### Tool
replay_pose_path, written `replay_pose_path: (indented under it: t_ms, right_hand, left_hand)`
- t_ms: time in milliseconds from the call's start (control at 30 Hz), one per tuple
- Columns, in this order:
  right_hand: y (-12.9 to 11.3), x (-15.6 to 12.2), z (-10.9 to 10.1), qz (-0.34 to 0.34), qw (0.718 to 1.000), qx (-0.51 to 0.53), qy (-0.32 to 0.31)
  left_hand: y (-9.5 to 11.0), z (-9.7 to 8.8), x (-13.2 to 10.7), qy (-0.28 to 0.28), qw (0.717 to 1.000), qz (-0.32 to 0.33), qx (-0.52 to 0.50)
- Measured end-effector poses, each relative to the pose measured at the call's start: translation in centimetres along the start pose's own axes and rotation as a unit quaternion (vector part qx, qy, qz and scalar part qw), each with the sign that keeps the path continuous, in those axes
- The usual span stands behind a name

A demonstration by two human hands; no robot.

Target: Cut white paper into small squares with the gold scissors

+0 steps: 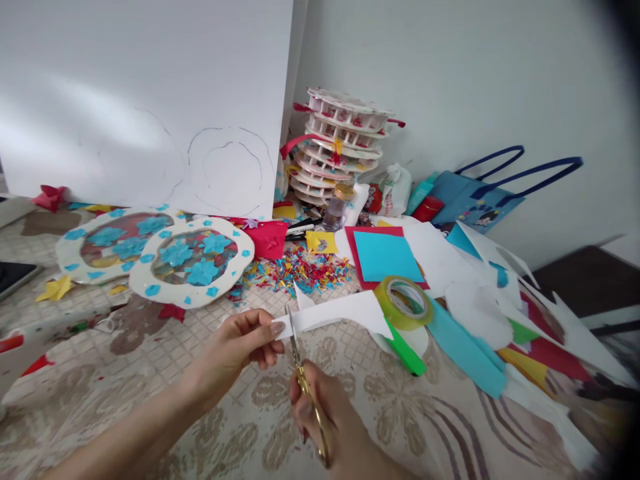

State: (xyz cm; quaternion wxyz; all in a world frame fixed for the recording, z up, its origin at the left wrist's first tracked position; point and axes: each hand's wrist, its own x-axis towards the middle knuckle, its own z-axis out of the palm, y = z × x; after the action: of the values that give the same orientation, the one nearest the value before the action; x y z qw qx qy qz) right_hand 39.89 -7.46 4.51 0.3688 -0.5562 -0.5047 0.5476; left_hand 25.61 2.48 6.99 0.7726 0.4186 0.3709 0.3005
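My left hand [253, 339] pinches the left end of a strip of white paper [340, 312] between thumb and fingers. In my right hand [325, 407] is a pair of scissors [301, 377] with gold handles, its fingers wrapped around them. The blades cross the strip just right of my left fingertips. The strip widens to the right and reaches over toward a roll of yellow-green tape [404, 301]. Under its right end pokes a green-handled tool [407, 351], whose other end is hidden.
Two white rings with blue paper flowers [193, 260] lie at left, beside colourful paper scraps [300, 270]. A tiered white structure [343, 143] stands at the back near a jar [339, 207]. Blue and red paper squares [387, 257], loose sheets and a blue bag [475, 200] are at right.
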Motion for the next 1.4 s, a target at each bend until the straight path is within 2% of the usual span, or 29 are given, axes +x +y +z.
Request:
replay_pose_path:
  t_ms: [200, 267, 367, 467, 667, 733, 800, 867, 933, 967, 1033, 1100, 1133, 1233, 1300, 1400]
  right_hand:
    - [0.3, 0.0, 0.2, 0.042, 0.999, 0.007, 0.011]
    - [0.8, 0.2, 0.3, 0.055, 0.998, 0.008, 0.016]
    - [1.5, 0.6, 0.7, 0.076, 0.996, 0.031, 0.025]
    - [1.8, 1.0, 1.1, 0.102, 0.992, 0.067, 0.022]
    - [1.2, 0.4, 0.6, 0.046, 0.997, 0.056, 0.008]
    - [0.8, 0.1, 0.0, 0.043, 0.999, 0.005, -0.011]
    - [0.2, -0.1, -0.9, 0.04, 0.992, -0.116, -0.016]
    - [-0.5, -0.2, -2.1, 0.019, 0.967, -0.253, -0.001]
    - [-1.1, -0.3, -3.4, -0.023, 0.948, -0.317, 0.007]
    - [-1.3, -0.3, -4.0, -0.046, 0.95, -0.31, 0.003]
    - [-1.3, -0.2, -4.9, -0.075, 0.971, -0.226, -0.008]
    - [-1.0, 0.2, -5.0, -0.081, 0.994, -0.071, -0.006]
    - [-0.7, 0.5, -4.8, -0.078, 0.997, 0.022, 0.002]
    - [0.1, 1.3, -3.6, -0.059, 0.966, 0.248, 0.041]
    - [0.5, 1.6, -2.9, -0.036, 0.95, 0.298, 0.086]
    - [0.7, 1.8, -2.5, -0.013, 0.951, 0.285, 0.12]
  left_hand:
    - [0.4, -0.1, -0.1, -0.01, 0.998, 0.046, 0.048]
    - [0.3, 0.0, -0.1, -0.02, 0.999, 0.049, 0.001]
    - [0.0, 0.2, -0.1, -0.043, 0.995, 0.013, -0.084]
    - [-0.3, 0.3, -0.1, -0.043, 0.993, -0.008, -0.112]
    - [0.2, 0.0, 0.3, -0.019, 0.993, 0.002, -0.117]
    - [0.7, -0.7, 0.7, 0.009, 0.992, 0.026, -0.121]
    - [1.3, -1.6, 1.2, 0.041, 0.99, 0.062, -0.121]
    - [1.7, -2.4, 1.6, 0.072, 0.987, 0.088, -0.118]
    - [1.9, -2.7, 1.7, 0.087, 0.986, 0.089, -0.114]
    - [1.9, -2.6, 1.7, 0.086, 0.987, 0.081, -0.112]
    - [1.5, -2.0, 1.3, 0.071, 0.991, 0.052, -0.103]
    - [0.9, -0.9, 0.8, 0.048, 0.995, 0.016, -0.09]
    - [0.4, -0.4, 0.5, 0.032, 0.996, -0.002, -0.083]
    - [-0.7, 0.8, -0.3, -0.019, 0.996, -0.055, -0.062]
    - [-1.2, 1.1, -0.6, -0.043, 0.995, -0.075, -0.05]
    - [-1.4, 1.3, -0.7, -0.051, 0.995, -0.081, -0.032]
